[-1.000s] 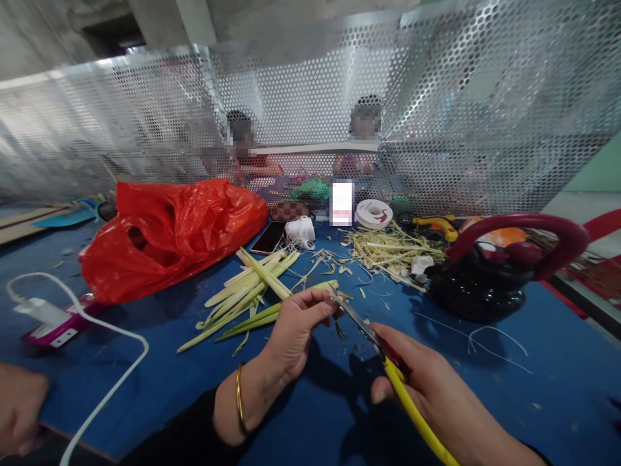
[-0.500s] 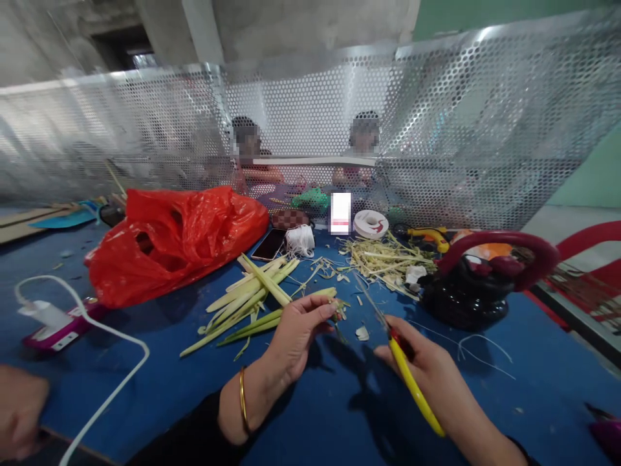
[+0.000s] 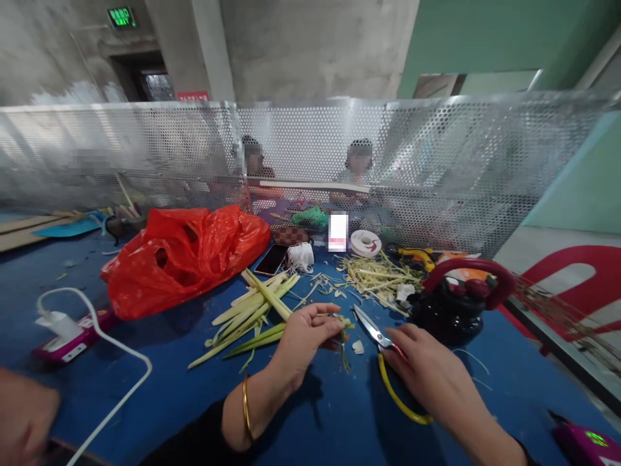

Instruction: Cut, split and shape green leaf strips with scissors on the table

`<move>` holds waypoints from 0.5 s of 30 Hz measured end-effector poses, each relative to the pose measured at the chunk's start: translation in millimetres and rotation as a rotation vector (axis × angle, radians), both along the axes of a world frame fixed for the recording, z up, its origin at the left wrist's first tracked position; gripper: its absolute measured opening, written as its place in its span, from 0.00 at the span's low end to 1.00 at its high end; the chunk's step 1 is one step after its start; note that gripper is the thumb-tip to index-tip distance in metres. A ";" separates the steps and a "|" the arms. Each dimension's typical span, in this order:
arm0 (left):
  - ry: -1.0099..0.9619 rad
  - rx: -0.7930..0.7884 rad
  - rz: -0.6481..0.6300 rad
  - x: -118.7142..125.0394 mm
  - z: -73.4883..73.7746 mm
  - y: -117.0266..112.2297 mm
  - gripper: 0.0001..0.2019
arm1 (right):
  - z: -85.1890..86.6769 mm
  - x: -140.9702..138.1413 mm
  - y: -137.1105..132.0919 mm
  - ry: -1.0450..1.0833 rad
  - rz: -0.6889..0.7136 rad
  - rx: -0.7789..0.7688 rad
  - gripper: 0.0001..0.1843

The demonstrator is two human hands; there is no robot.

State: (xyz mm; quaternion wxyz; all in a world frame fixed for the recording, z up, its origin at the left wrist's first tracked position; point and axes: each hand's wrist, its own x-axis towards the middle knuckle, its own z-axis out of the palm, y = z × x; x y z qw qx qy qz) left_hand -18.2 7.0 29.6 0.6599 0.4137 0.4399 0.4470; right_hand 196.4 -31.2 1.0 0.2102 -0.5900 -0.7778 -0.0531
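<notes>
My left hand (image 3: 308, 340), with a gold bangle at the wrist, has thumb and fingers pinched on a thin green plant stem (image 3: 345, 349) with ragged bits hanging down; part of it is hidden behind the fingers. My right hand (image 3: 420, 362) grips a pair of scissors (image 3: 372, 329) with yellow handles. Their metal blades point up and left, close to the stem but apart from it. Left of my left hand, a bunch of long pale-green leaf stalks (image 3: 252, 309) lies crossed on the blue table (image 3: 310, 433). A small white scrap (image 3: 358, 347) is between the hands.
A red plastic bag (image 3: 189, 259) is at the left, beside a power strip (image 3: 72, 343) with a white cable. Behind lie a phone (image 3: 270, 260), white string (image 3: 301, 257), a ribbon spool (image 3: 366, 243) and dry trimmings (image 3: 373, 277). A black pot (image 3: 449, 317) stands right, before a perforated screen (image 3: 310, 142).
The scissors have turned so the flat of their blades shows, and my right hand has rolled over them. My left hand stays pinched on the stem. The view has tipped upward.
</notes>
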 end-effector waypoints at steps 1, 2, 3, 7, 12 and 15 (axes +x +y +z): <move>0.015 0.022 -0.007 0.5 3.8 -0.5 0.18 | 12.3 -4.7 0.9 0.131 0.084 0.033 0.12; 0.025 0.045 -0.014 1.1 7.6 -0.7 0.18 | 24.2 -10.1 2.3 0.249 0.160 0.059 0.12; 0.031 0.068 -0.024 1.7 11.2 -0.8 0.18 | 34.8 -16.0 4.1 0.338 0.203 0.075 0.10; 0.054 0.147 -0.032 3.0 23.5 0.3 0.16 | 51.8 -36.9 12.6 0.510 0.294 0.118 0.04; 0.071 0.177 0.016 3.2 23.5 1.2 0.13 | 35.4 -45.8 17.5 0.578 0.282 0.166 0.04; 0.040 0.137 0.023 4.2 14.0 2.3 0.13 | 28.5 -47.2 18.4 0.574 0.306 0.155 0.04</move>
